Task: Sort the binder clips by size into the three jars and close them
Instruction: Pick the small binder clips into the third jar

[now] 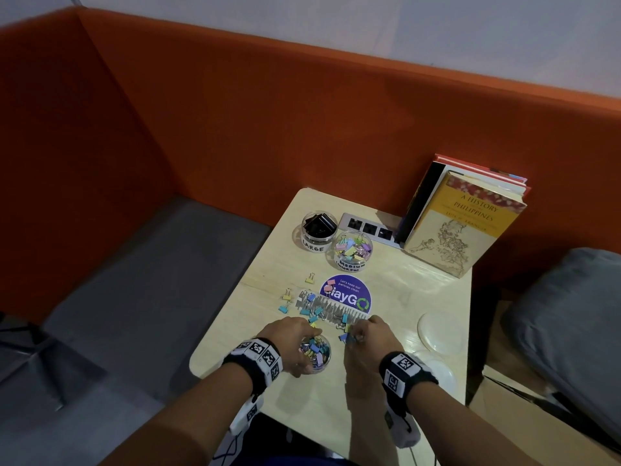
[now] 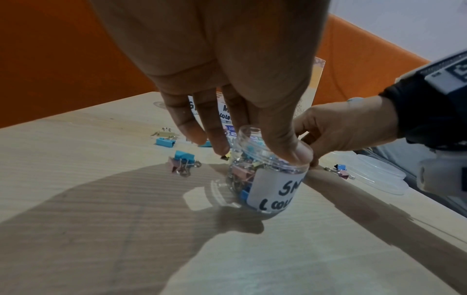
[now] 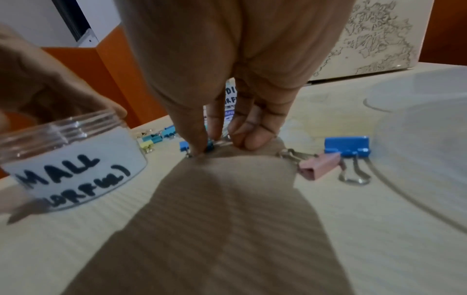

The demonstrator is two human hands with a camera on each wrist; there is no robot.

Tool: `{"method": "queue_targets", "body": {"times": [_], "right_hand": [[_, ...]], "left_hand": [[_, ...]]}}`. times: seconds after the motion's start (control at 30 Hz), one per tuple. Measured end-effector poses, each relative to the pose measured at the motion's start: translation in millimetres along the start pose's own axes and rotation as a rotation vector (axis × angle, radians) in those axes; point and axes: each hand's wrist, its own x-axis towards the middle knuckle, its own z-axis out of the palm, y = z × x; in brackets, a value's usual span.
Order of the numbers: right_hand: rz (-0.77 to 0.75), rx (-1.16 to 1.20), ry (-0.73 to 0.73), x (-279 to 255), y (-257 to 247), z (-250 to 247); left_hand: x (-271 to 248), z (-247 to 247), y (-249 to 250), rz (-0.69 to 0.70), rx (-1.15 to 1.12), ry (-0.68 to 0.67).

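Three jars stand uncapped: large jar [image 1: 319, 230] with black clips, medium jar [image 1: 353, 250] with pastel ones, small jar [image 2: 265, 175] partly filled. I judge sorting over halfway; loose clips [image 1: 312, 306] lie scattered mid-surface, and the lids [image 1: 440, 334] wait at the right edge. Left hand [image 1: 295, 341] curls round the small jar's rim, steadying it near the front edge. Right hand [image 3: 222, 127] pinches a small clip [image 3: 209, 147] just beside that jar. Room is tight: books [image 1: 467, 220] behind, surface [image 1: 302, 415] narrow, lids near the drop-off.
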Motion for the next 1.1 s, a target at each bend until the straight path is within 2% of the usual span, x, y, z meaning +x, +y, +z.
{"method": "queue_targets", "body": {"times": [0.63,0.73,0.8,0.9,0.97,1.1], "right_hand": [[-0.023,-0.052,0.078,-8,-6,-8],[-0.092,0.072,0.041,-5,-16,-18],[-0.168,0.185,-0.040,-3,-27,-21],[-0.259,0.196,-0.156,-1,-39,-22],[-0.238,0.135,-0.105,2,-36,-20],[-0.084,0.051,0.009,5,-16,-15]], "left_hand": [[2,2,-4,0.005,-0.016,0.001],[2,3,-5,0.004,-0.030,0.008],[2,2,-4,0.002,-0.034,0.015],[2,2,-3,0.011,-0.034,0.008],[2,2,-3,0.000,-0.051,0.019],[1,3,-3,0.007,-0.049,0.012]]}}
